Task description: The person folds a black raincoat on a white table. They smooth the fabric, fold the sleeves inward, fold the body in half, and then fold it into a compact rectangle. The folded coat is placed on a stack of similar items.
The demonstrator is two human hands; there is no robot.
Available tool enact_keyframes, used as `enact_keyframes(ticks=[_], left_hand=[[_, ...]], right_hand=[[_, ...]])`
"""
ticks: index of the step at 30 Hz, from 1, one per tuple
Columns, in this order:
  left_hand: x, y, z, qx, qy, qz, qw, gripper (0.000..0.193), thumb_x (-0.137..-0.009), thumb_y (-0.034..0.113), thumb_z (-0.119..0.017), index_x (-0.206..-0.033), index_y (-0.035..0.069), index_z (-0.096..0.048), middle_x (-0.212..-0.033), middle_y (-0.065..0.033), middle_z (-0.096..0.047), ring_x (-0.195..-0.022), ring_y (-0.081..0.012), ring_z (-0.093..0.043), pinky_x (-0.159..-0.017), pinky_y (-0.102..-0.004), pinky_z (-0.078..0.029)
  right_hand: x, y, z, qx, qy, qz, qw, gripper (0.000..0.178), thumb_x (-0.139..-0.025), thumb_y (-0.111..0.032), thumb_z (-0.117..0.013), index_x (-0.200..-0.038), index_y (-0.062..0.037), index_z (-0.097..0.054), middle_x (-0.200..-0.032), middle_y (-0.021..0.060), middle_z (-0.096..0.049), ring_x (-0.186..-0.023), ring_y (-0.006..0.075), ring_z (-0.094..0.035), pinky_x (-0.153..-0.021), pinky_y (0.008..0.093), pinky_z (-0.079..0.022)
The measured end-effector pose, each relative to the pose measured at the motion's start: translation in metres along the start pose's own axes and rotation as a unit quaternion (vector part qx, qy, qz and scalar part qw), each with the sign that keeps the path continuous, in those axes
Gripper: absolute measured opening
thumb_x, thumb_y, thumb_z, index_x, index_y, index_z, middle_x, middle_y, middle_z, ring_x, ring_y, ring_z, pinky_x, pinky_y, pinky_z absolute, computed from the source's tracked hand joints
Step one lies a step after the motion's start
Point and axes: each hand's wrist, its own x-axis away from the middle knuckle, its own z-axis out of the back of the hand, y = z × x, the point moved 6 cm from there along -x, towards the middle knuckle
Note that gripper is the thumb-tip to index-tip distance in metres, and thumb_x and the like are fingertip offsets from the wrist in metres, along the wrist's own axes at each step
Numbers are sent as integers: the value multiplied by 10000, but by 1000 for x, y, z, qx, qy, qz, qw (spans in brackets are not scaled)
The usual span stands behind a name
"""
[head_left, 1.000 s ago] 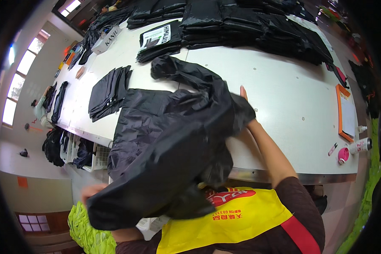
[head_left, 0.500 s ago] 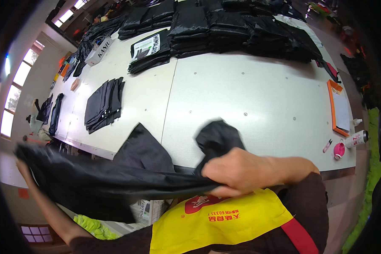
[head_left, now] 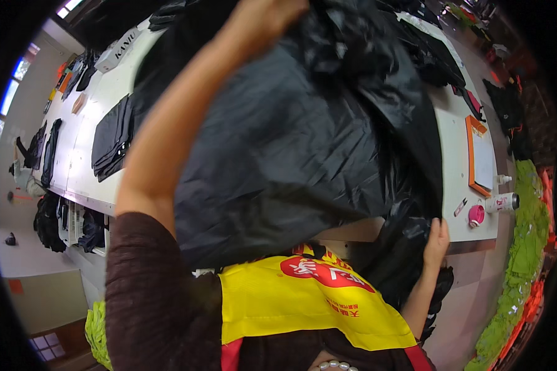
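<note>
A large black glossy garment (head_left: 272,148) is spread wide in front of me, hiding most of the table's middle. Its exact kind cannot be made out. My left hand (head_left: 269,21), raised far out at the top of the view, is closed on the cloth, though the picture's edge partly cuts it off. Lower down on the right, my right hand (head_left: 436,242) pinches the garment's near right edge. The cloth sags between the hands and hangs over the near table edge above my yellow apron (head_left: 315,290).
The white table (head_left: 455,142) shows on both sides. Folded black garments (head_left: 112,137) and a white box (head_left: 119,49) sit left. At right are an orange box (head_left: 476,157), a white bottle (head_left: 502,202) and a pink cup (head_left: 476,215). Green cloth (head_left: 523,241) lies beyond.
The garment went from a bunched strip across my front to a wide spread. My left hand moved from the far left up and inward; my right hand moved from the middle to the right.
</note>
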Motion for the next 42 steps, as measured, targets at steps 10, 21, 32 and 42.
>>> enact_keyframes(ticks=[10,21,32,42], left_hand=[[431,13,4,-365,-251,418,793,794,-766,508,-636,-1381,88,-360,-1441,-209,-295,-1353,-363,-236,-1042,-582,-179],[440,-76,115,-365,-327,365,791,766,-807,520,-574,-1402,100,-336,-1465,-162,-283,-1365,-321,-234,-1069,-539,-179],[494,-38,104,-436,-172,463,752,714,-845,477,-561,-1403,93,-333,-1456,-163,-301,-1366,-332,-234,-1052,-590,-154],[462,-7,90,-431,-187,454,757,683,-863,412,-570,-1409,87,-318,-1475,-177,-253,-1373,-345,-203,-1065,-562,-143]], right_hand=[[14,76,-54,288,20,-37,957,443,-901,-336,-542,-1131,43,-514,-1028,255,-570,-954,420,-541,-827,427,-433],[32,-9,-85,506,-343,-98,785,570,-777,-452,-630,-1114,6,-586,-972,216,-642,-928,371,-614,-800,460,-476],[-208,3,-226,181,-47,16,982,593,-767,-540,-634,-1012,-1,-606,-902,256,-636,-874,398,-611,-794,445,-467],[-161,-5,-66,197,84,163,963,552,-922,-326,-477,-1313,53,-387,-1357,273,-392,-1280,378,-365,-1053,403,-294]])
